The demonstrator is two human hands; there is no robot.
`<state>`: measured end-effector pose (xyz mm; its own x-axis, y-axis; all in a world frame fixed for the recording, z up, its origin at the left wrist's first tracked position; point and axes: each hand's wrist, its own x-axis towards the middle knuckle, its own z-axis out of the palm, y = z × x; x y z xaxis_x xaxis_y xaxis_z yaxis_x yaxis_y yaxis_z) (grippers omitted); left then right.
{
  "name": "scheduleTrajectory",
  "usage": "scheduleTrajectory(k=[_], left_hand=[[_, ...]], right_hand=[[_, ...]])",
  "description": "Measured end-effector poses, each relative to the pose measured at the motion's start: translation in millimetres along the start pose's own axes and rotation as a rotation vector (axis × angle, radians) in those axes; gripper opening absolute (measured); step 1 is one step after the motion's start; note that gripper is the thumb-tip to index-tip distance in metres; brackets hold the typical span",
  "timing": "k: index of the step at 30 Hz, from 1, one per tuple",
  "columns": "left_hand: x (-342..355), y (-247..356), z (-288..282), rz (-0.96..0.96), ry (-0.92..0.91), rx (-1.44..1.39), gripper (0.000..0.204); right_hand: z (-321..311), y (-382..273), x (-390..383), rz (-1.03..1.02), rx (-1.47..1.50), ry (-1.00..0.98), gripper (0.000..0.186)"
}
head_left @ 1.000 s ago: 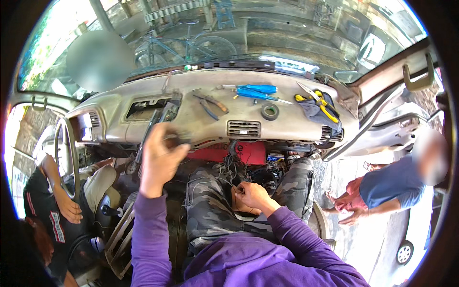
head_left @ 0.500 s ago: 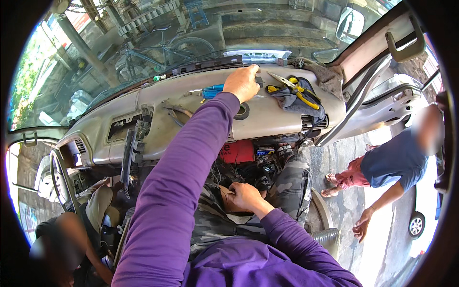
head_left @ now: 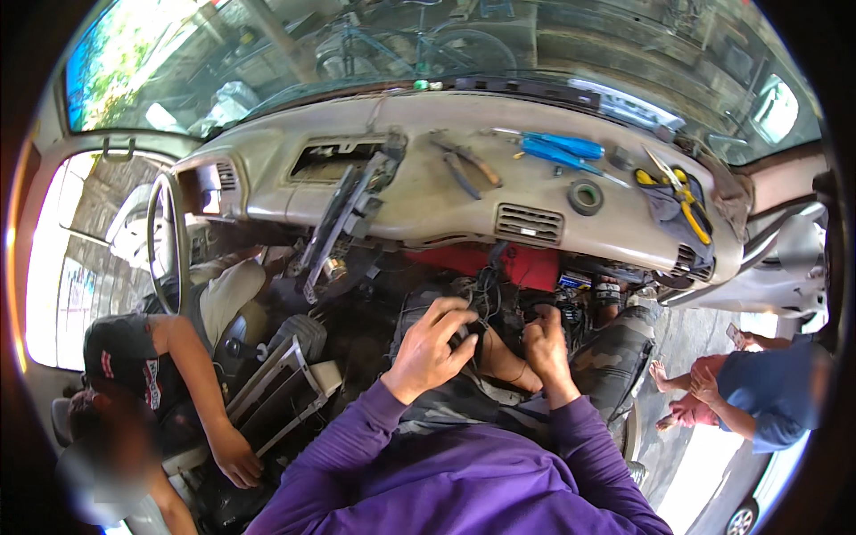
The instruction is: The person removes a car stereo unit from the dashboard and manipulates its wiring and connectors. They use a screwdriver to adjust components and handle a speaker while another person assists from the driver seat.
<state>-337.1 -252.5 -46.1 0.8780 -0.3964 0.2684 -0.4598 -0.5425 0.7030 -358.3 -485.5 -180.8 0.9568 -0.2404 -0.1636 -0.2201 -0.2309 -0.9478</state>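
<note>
My left hand (head_left: 435, 349) is over my lap, its fingers curled toward the thumb around something small and dark that I cannot make out. Close by on the right, my right hand (head_left: 546, 353) is closed, thumb up against the bent fingers; what it pinches is hidden. Thin loose wires (head_left: 486, 303) hang between and beyond both hands, below the dashboard. On the dashboard (head_left: 428, 209) lie blue-handled screwdrivers (head_left: 562, 145), a roll of black tape (head_left: 586, 197), dark-handled pliers (head_left: 465, 168) and yellow-and-black pliers (head_left: 685, 201) on a grey cloth.
A loose dark trim frame (head_left: 343, 223) leans down from the dashboard's middle. On the left, a person (head_left: 192, 379) sits by the steering wheel (head_left: 160, 241). Another person (head_left: 749, 388) stands outside at the right. A red panel (head_left: 532, 267) lies below the dashboard vent.
My left hand has come down from the dashboard tools to my lap, near my right hand. The view has swung left. The person outside has drawn their hands in.
</note>
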Motion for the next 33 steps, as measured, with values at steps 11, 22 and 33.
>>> scheduleTrajectory(k=[11, 22, 33], left_hand=[[-70, -75, 7, -0.299, -0.218, 0.138, 0.045], [-33, -60, 44, -0.113, -0.445, 0.044, 0.049], [-2, 37, 33, 0.353, -0.333, -0.5, 0.055]], right_hand=[[-15, -24, 10, -0.15, -0.052, 0.114, 0.021], [-128, -107, -47, -0.256, 0.149, 0.345, 0.023], [-137, -158, -75, -0.299, 1.333, -0.411, 0.066]])
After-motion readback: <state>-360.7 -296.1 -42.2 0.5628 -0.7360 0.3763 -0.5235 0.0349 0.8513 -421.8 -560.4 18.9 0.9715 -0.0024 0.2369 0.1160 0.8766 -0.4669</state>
